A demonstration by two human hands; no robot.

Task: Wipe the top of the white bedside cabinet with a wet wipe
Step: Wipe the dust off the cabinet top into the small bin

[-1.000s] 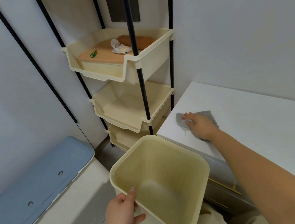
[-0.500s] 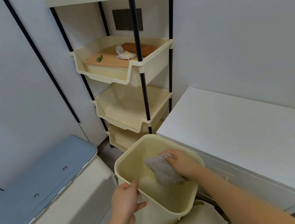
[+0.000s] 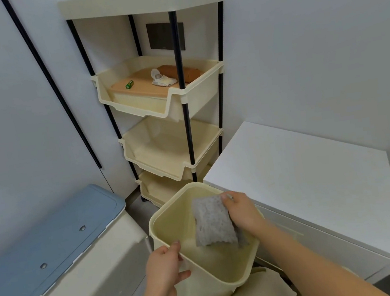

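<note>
- The right hand (image 3: 242, 212) pinches the crumpled grey wet wipe (image 3: 213, 222) by its upper edge, fingers clamped together on it, and the wipe hangs down inside the mouth of the pale yellow square plastic bin (image 3: 229, 279).
- The left hand (image 3: 166, 269) grips the near-left rim of that bin, thumb over the rim and the other fingers wrapped on the outer wall, steadying it just beside the cabinet.
- The white flat-topped bedside cabinet (image 3: 302, 171) stands to the right of the bin, its top bare and nothing touching it.
- Judging by this, wiping looks finished and the step in hand is disposal of the used wipe.
- The next move calls only for the right fingers to part so the wipe drops to the bin floor, while the left hand keeps the bin level.
- The wipe is light and damp, so it may cling to the fingers or to the bin wall.
- Whether the cabinet top is clean or damp cannot be told; the surface shows no clear streaks.
- The cabinet's right side and front lower part are cut off by the frame edge.
- The bin's base is hidden behind the arms and a beige cloth below.
- The left fingertips behind the bin wall are out of sight.
- The cream tiered plastic shelf rack (image 3: 164, 107) stands behind, holding small items hard to identify.
</note>
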